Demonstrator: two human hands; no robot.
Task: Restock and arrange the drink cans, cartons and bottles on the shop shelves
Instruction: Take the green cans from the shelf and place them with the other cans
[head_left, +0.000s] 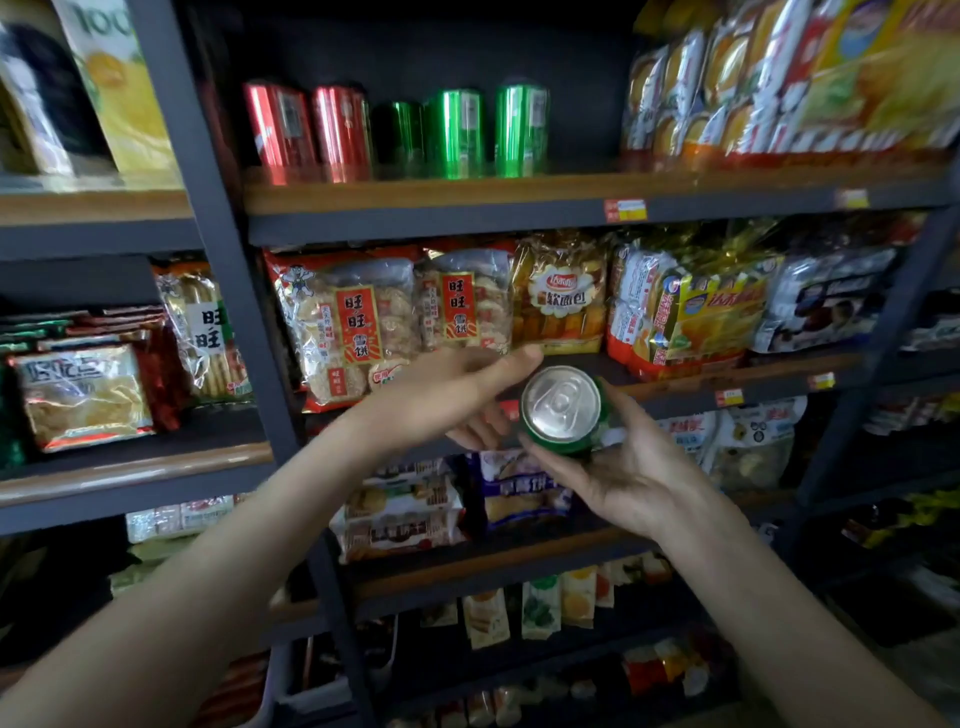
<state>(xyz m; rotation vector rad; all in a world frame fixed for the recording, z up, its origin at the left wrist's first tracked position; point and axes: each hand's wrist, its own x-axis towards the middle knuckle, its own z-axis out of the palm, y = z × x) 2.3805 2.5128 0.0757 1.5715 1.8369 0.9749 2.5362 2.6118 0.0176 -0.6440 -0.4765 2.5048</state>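
The green can (561, 408) is in mid-air in front of the shelves, level with the snack bags (358, 322) and tipped so its silver top and pull tab face the person. The right hand (623, 473) cups it from below and the side, thumb and fingers curled round its body. The left hand (457, 395) closes on it from the upper left, thumb lying just over the rim and fingers tucked under the near side. Both hands seem to grip it, so which one will carry it on I cannot tell.

Above, the top shelf (519, 192) already has a row of two red cans (311, 132) and three shelved green cans (460, 132), standing upright and close together. To the right of that row there is a dark gap before the packed snacks begin, which looks the likely spot for this one.

So the restocking looks partly done: a short row is up and this can is yet to be placed. A juice carton (119, 78) stands on the neighbouring shelf to the left.
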